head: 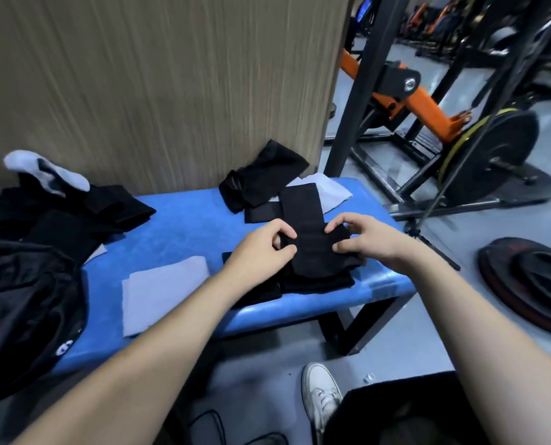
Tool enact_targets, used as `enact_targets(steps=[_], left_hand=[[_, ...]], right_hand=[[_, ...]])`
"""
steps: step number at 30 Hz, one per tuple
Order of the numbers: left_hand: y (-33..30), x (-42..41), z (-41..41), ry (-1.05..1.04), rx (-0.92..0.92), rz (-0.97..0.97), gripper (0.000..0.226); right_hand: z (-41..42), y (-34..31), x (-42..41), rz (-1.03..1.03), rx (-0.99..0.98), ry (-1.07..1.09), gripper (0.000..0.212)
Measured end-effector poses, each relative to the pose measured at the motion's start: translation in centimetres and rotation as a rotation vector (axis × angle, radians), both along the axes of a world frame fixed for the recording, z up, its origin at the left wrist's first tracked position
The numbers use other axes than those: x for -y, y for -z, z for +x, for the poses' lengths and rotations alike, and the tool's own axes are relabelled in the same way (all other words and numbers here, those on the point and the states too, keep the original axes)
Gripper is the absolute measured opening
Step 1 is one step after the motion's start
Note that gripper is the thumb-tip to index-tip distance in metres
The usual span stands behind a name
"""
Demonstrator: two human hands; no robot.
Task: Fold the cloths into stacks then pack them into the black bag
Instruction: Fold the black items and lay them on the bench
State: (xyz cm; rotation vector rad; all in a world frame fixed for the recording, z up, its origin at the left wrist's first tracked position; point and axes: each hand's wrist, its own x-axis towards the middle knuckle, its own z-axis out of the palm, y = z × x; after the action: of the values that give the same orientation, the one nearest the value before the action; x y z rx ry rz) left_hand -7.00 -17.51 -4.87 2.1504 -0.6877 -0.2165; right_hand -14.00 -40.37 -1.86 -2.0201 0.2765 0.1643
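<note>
At the far left edge, a black bag (20, 303) slumps over the near-left end of the blue padded bench (184, 226); a white mark shows on its lower edge, too small and cut off to read; beyond the bag lies a heap of black cloths (75, 216) with a white and black sock (47, 173) on top, against the wood-grain panel (158, 81); right of the bag, a folded grey cloth (163, 293) lies flat on the bench near its front edge; further right, the left hand (261, 252) pinches the left edge of a long black cloth (312, 232), thumb and fingers curled onto the fabric; the right hand (360, 239) pinches the same cloth's right edge, fingers bent and closed on it; this strip runs away from the person over a stack of folded black cloths (319, 281) at the bench's near-right corner; behind it, a crumpled black garment (264, 175) and a pale grey cloth (332, 191) rest at the far end; on the floor to the right stand an orange and black gym machine (412, 97) and weight plates (531, 284); a white sneaker (320, 393) shows below; no writing is legible anywhere.
</note>
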Motion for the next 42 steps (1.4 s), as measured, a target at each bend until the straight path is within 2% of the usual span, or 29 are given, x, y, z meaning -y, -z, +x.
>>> enact_targets(steps=[3,6,9,13,16,22,25,27,31,37,42], left_hand=[[0.3,-0.2,-0.3,0.031,0.095,0.149,0.015],[0.5,-0.5,-0.1,0.021,0.144,0.219,0.014],[0.6,-0.9,0.2,-0.023,0.164,0.210,0.011],[0.5,-0.9,0.1,-0.015,0.202,0.161,0.013],[0.6,-0.8,0.1,0.010,0.238,0.154,0.018],[0.7,-0.6,0.7,0.083,0.239,0.256,0.025],[0.3,-0.5,1.2,0.049,0.176,0.147,0.014],[-0.1,-0.5,1.8,-0.061,0.123,0.069,0.011],[-0.2,-0.9,4.1,-0.313,0.137,0.160,0.009],[1.0,-0.6,7.1,-0.430,0.155,0.398,0.046],[1.9,0.5,8.1,-0.450,0.148,0.406,0.055]], right_hand=[[-0.1,0.2,-0.1,-0.159,-0.077,-0.055,0.027],[0.1,0.0,-0.4,-0.212,-0.101,-0.081,0.026],[0.3,-0.4,-0.1,-0.250,-0.062,-0.078,0.023],[0.7,-0.4,0.1,-0.460,0.090,-0.034,0.018],[1.0,0.0,0.1,-0.448,0.147,-0.051,0.016],[1.6,1.0,0.0,-0.527,-0.064,-0.198,0.021],[1.9,0.5,0.1,-0.403,-0.039,-0.109,0.011],[2.5,0.4,0.3,-0.331,0.026,0.019,0.009],[4.7,1.4,0.4,-0.381,0.102,0.255,0.015],[7.9,2.7,-0.4,-0.392,0.001,0.334,0.034],[9.7,3.0,-1.3,-0.442,-0.044,0.389,0.049]])
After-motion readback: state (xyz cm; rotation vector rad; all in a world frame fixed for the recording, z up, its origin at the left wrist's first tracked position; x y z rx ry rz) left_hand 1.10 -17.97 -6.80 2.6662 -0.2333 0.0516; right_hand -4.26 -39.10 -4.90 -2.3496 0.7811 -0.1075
